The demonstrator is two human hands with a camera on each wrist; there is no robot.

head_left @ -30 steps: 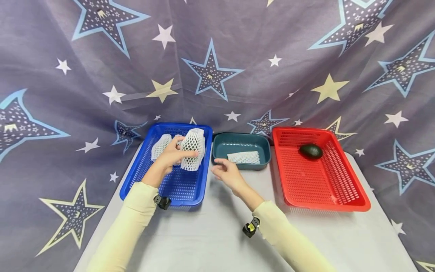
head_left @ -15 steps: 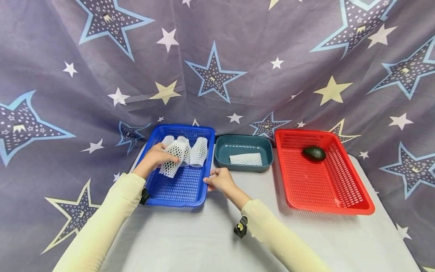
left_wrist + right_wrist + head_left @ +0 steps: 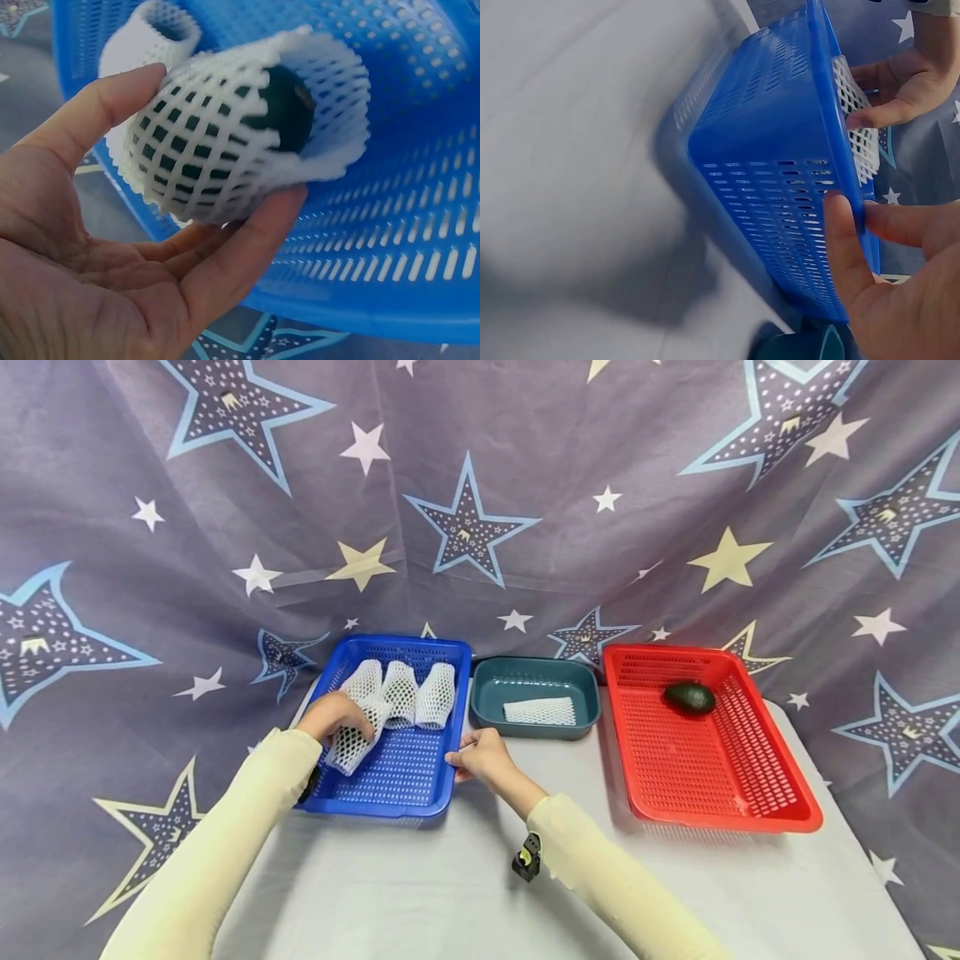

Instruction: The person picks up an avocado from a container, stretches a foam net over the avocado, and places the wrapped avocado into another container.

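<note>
In the head view my left hand (image 3: 335, 714) is inside the blue basket (image 3: 397, 783) at its left side. It holds an avocado in a white foam net (image 3: 351, 747), tilted over the basket floor. In the left wrist view thumb and fingers grip the net from both sides, and the dark green avocado (image 3: 291, 109) shows at the net's loose end. My right hand (image 3: 487, 756) pinches the basket's right rim between thumb and finger, as the right wrist view also shows. Three more white foam nets (image 3: 436, 695) lie along the back of the basket.
A dark teal dish (image 3: 536, 670) with a flat foam net (image 3: 540, 711) in it stands right of the blue basket. Further right is a red basket (image 3: 675, 768) holding a bare avocado (image 3: 689, 697). A star-patterned curtain (image 3: 480, 435) hangs behind the table (image 3: 420, 893).
My left hand has carried the netted avocado from the basket's right side to the left and lower. My right hand has come to the blue basket's rim and taken hold of it.
</note>
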